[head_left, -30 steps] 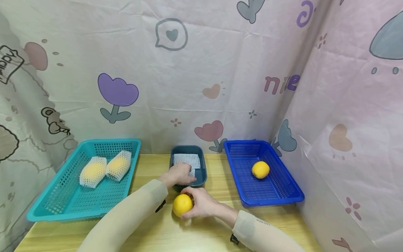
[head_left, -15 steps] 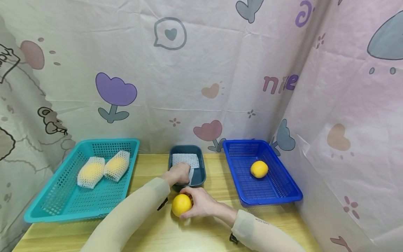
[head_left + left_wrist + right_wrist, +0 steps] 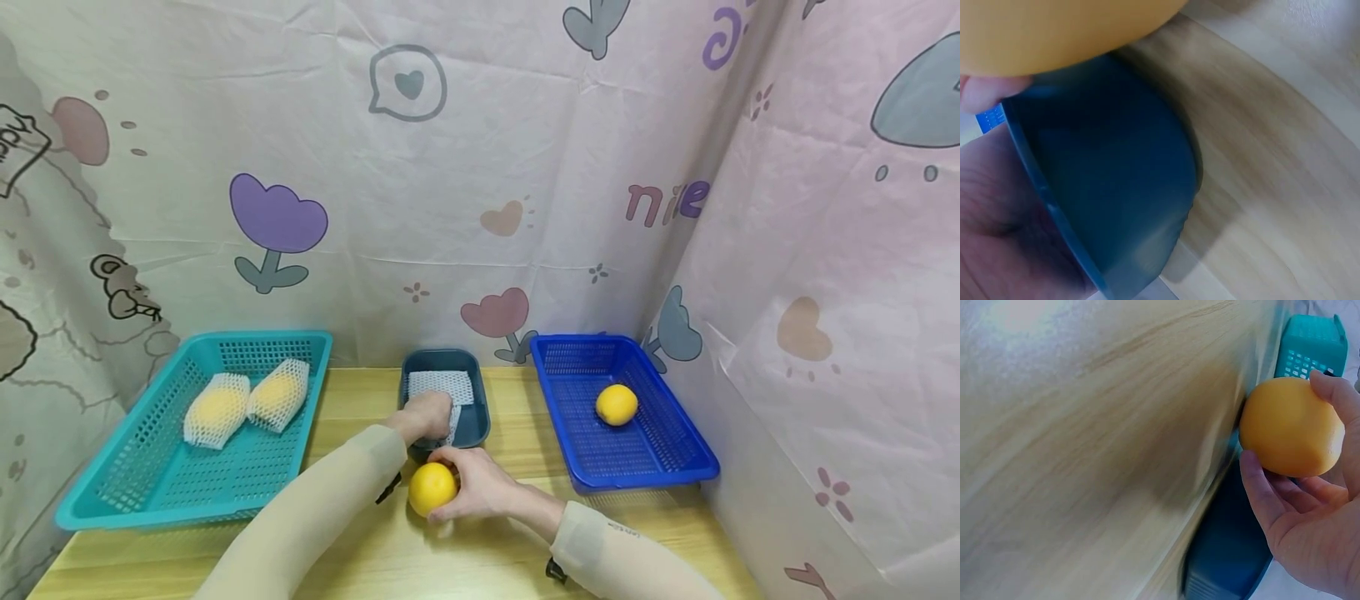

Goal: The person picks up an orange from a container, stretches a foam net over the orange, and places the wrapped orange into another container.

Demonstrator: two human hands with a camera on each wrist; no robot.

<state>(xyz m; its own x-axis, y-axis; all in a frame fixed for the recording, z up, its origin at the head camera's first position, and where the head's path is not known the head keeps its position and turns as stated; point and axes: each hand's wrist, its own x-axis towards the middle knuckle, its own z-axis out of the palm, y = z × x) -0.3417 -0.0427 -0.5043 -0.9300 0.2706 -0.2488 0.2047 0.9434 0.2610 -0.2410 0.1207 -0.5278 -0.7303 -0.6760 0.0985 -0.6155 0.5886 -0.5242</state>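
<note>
A round yellow orange (image 3: 432, 490) is gripped from its right side by my right hand (image 3: 480, 483), low over the table in front of the small dark blue bin (image 3: 482, 421). The right wrist view shows thumb and fingertips spread around the orange (image 3: 1291, 428). My left hand (image 3: 429, 414) reaches down into the bin, its fingers curled at a white foam net sleeve (image 3: 454, 423); the fingertips are hidden. Another part of the foam netting (image 3: 442, 383) lies flat behind that hand. In the left wrist view, the bin's wall (image 3: 1116, 169) covers most of the fingers.
At left stands a teal basket (image 3: 202, 483) holding two net-wrapped fruits (image 3: 247, 400). A blue basket (image 3: 637, 475) with one bare orange (image 3: 617, 405) is on the right. Printed curtains (image 3: 420, 183) hang behind and beside the wooden table (image 3: 420, 567).
My left hand's fingers have curled in at the foam netting inside the bin, where they were more extended before. The right hand keeps its grip on the orange, nearly still.
</note>
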